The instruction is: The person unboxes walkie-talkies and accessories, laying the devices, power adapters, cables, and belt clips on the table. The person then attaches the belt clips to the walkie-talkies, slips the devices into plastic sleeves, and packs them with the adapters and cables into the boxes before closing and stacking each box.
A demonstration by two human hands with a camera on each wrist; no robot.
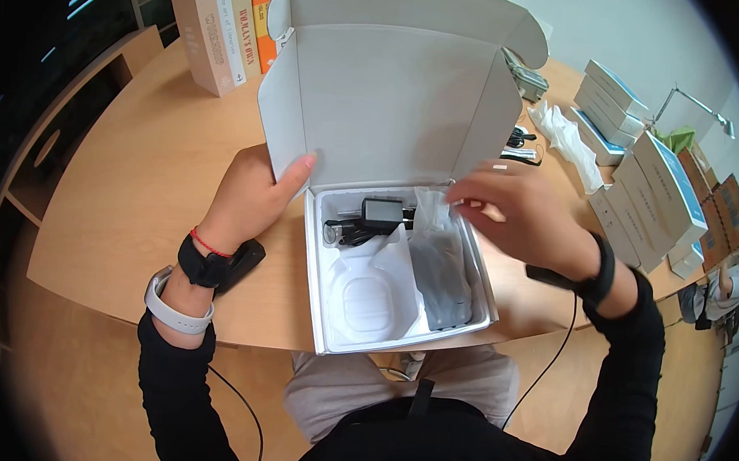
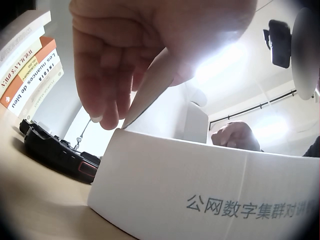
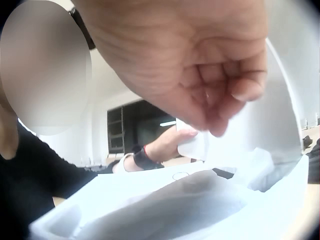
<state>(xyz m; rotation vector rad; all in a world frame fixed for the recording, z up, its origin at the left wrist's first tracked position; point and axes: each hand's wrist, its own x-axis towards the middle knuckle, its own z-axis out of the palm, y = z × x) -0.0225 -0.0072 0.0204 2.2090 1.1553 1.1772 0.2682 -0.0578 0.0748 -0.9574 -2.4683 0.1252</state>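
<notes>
An open white box lies at the desk's near edge, its lid standing up at the back. My left hand grips the lid's left side flap, thumb inside and fingers behind. Over the box's back right corner is my right hand, slightly blurred. Its fingers are curled with nothing visible between them in the right wrist view. Below them, a translucent plastic bag wraps a dark item. A black power adapter and a coiled black cable occupy the back left, behind a bare moulded recess.
Upright books stand at the back left of the desk. White boxes are stacked on the right, beside a crumpled white plastic bag. Behind the lid, the left wrist view shows a black device.
</notes>
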